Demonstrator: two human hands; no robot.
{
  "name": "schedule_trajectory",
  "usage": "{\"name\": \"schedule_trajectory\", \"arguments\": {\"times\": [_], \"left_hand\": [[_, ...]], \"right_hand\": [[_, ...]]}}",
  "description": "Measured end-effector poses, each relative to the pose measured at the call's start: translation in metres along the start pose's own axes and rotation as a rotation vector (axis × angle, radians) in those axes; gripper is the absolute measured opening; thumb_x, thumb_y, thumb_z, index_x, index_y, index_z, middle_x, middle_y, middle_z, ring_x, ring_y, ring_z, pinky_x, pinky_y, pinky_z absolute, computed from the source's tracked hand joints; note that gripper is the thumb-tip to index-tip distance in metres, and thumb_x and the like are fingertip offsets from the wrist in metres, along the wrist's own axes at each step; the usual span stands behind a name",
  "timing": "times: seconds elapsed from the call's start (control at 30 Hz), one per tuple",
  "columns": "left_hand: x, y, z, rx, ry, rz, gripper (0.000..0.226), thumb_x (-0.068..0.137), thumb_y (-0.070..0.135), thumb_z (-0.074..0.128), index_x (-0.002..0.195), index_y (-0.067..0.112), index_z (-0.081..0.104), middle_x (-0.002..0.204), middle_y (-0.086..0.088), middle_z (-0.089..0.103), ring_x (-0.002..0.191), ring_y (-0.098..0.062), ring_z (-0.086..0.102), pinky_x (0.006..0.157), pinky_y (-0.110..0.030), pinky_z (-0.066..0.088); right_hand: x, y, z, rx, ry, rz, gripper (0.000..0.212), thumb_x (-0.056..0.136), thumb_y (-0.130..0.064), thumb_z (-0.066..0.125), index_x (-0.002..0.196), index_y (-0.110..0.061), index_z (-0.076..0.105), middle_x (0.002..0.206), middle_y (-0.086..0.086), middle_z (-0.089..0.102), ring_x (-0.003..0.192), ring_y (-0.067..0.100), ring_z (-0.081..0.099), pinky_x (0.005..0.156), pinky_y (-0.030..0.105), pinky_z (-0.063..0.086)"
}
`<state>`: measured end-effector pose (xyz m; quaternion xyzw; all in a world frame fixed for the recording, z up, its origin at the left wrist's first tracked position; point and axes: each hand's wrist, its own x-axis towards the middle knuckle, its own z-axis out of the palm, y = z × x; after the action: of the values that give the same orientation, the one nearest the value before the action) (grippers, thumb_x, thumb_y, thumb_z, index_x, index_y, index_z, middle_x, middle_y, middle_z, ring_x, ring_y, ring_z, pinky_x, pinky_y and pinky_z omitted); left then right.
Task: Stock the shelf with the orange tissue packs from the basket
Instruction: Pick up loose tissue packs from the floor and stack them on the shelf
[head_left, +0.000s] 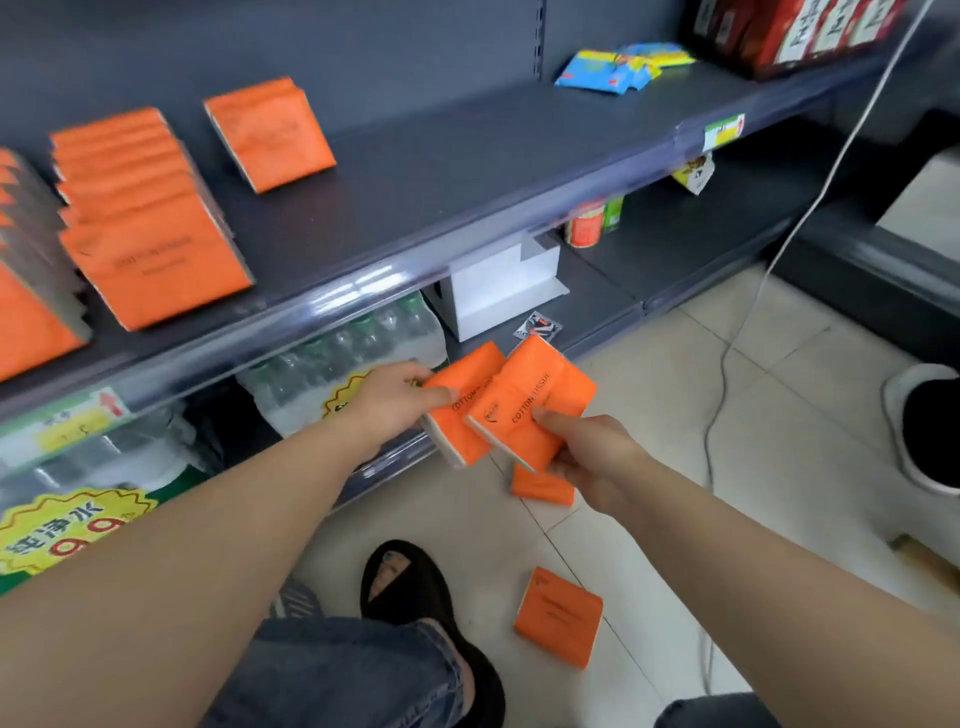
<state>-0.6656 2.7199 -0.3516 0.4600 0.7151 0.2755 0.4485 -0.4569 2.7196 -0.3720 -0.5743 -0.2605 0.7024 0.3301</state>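
Orange tissue packs fill both hands in the head view, the only 1 there is. The left hand (390, 402) pinches 1 pack (457, 410) between thumb and fingers; its long axis runs from lower left, at the palm, up and right toward the shelf edge. The right hand (592, 457) is clamped on a second pack (535, 402), thumb on its printed face, tilted the same way and overlapping the first, so the 2 packs touch. A further pack (543, 486) shows under the right hand; whether that hand holds it or it lies on the floor I cannot tell.

The shelf (441, 171) lies above and ahead of both hands, its front rail just over the left hand. Stocked packs sit on it at the left: a leaning row (150, 228) and 1 short group (270, 132) farther back, with bare shelf to the right of both. The left hand is nearer that row, so I judge it the likelier to place first, lifting up and left over the rail and turning its pack to match the row.

1 loose pack (560, 616) lies flat on the floor tiles near the person's sandalled foot (415, 592), well below both hands. The basket is not in view.
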Motion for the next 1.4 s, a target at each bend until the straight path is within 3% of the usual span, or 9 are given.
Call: {"name": "schedule_trajectory", "arguments": {"times": [0.23, 0.47, 0.63, 0.83, 0.97, 1.1, 1.23, 1.3, 1.4], "left_hand": [[-0.041, 0.040, -0.041, -0.290, 0.009, -0.056, 0.035, 0.088, 0.021, 0.068, 0.117, 0.005, 0.058, 0.113, -0.015, 0.067, 0.102, -0.027, 0.065, 0.081, -0.038, 0.055], [-0.063, 0.055, -0.078, -0.653, -0.025, -0.075, 0.038, 0.085, 0.032, 0.069, 0.116, 0.011, 0.065, 0.111, -0.009, 0.072, 0.101, -0.019, 0.066, 0.077, -0.028, 0.053], [-0.070, 0.060, -0.094, -0.648, -0.108, 0.061, 0.054, 0.067, 0.046, 0.075, 0.113, 0.019, 0.068, 0.112, -0.001, 0.073, 0.104, -0.015, 0.068, 0.095, -0.036, 0.049], [-0.068, 0.070, -0.106, -0.604, 0.007, 0.118, 0.055, 0.058, 0.037, 0.087, 0.104, 0.017, 0.065, 0.098, -0.004, 0.075, 0.093, -0.024, 0.071, 0.095, -0.046, 0.047], [-0.057, 0.075, -0.121, -0.636, 0.117, 0.141, 0.038, 0.071, 0.024, 0.080, 0.105, 0.014, 0.065, 0.100, -0.007, 0.075, 0.088, -0.020, 0.073, 0.083, -0.041, 0.058], [-0.045, 0.079, -0.131, -0.678, 0.155, 0.141, 0.022, 0.081, 0.016, 0.073, 0.102, 0.014, 0.065, 0.091, 0.001, 0.077, 0.081, -0.012, 0.073, 0.067, -0.025, 0.055], [-0.031, 0.084, -0.141, -0.758, 0.172, 0.130, 0.034, 0.078, 0.018, 0.074, 0.109, 0.009, 0.063, 0.102, -0.004, 0.075, 0.089, -0.013, 0.073, 0.067, -0.023, 0.056], [-0.020, 0.086, -0.144, -0.787, 0.193, 0.143, 0.037, 0.077, 0.018, 0.075, 0.110, 0.010, 0.061, 0.107, -0.007, 0.074, 0.095, -0.016, 0.071, 0.074, -0.028, 0.056], [-0.003, 0.090, -0.148, -0.785, 0.227, 0.173, 0.041, 0.074, 0.020, 0.076, 0.111, 0.011, 0.061, 0.110, -0.007, 0.073, 0.098, -0.017, 0.070, 0.077, -0.030, 0.055]], "right_hand": [[-0.037, -0.022, 0.047, 0.190, -0.099, -0.021, 0.003, 0.091, -0.011, 0.060, 0.088, -0.010, 0.060, 0.082, 0.003, 0.069, 0.074, 0.014, 0.066, 0.059, 0.030, 0.054], [-0.056, -0.046, 0.091, 0.271, -0.143, -0.056, 0.011, 0.091, -0.012, 0.061, 0.102, -0.009, 0.061, 0.100, 0.010, 0.069, 0.082, 0.020, 0.067, 0.067, 0.038, 0.055], [-0.065, -0.062, 0.124, 0.226, -0.186, -0.109, 0.027, 0.090, -0.019, 0.063, 0.113, -0.006, 0.059, 0.110, 0.014, 0.068, 0.094, 0.026, 0.067, 0.081, 0.042, 0.055], [-0.071, -0.081, 0.149, -0.049, -0.162, -0.184, 0.037, 0.089, -0.038, 0.062, 0.115, -0.013, 0.054, 0.095, 0.005, 0.066, 0.074, 0.019, 0.062, 0.061, 0.028, 0.052], [-0.064, -0.092, 0.157, -0.134, -0.158, -0.243, 0.045, 0.085, -0.036, 0.068, 0.118, -0.010, 0.052, 0.108, 0.006, 0.064, 0.086, 0.019, 0.060, 0.076, 0.033, 0.050], [-0.041, -0.116, 0.153, -0.143, -0.085, -0.348, 0.077, 0.081, -0.032, 0.073, 0.141, -0.007, 0.030, 0.131, 0.006, 0.050, 0.110, 0.022, 0.054, 0.093, 0.035, 0.042], [-0.014, -0.142, 0.151, -0.282, -0.403, -0.345, 0.042, 0.083, -0.041, 0.068, 0.116, -0.016, 0.060, 0.111, -0.004, 0.070, 0.102, 0.010, 0.064, 0.092, 0.031, 0.047], [-0.003, -0.156, 0.152, -0.332, -0.489, -0.364, 0.036, 0.081, -0.043, 0.068, 0.108, -0.020, 0.063, 0.100, -0.010, 0.073, 0.090, -0.001, 0.066, 0.077, 0.020, 0.046], [0.017, -0.177, 0.156, -0.367, -0.587, -0.384, 0.034, 0.083, -0.033, 0.068, 0.113, -0.016, 0.063, 0.104, -0.005, 0.073, 0.096, 0.007, 0.068, 0.076, 0.018, 0.051]]}}
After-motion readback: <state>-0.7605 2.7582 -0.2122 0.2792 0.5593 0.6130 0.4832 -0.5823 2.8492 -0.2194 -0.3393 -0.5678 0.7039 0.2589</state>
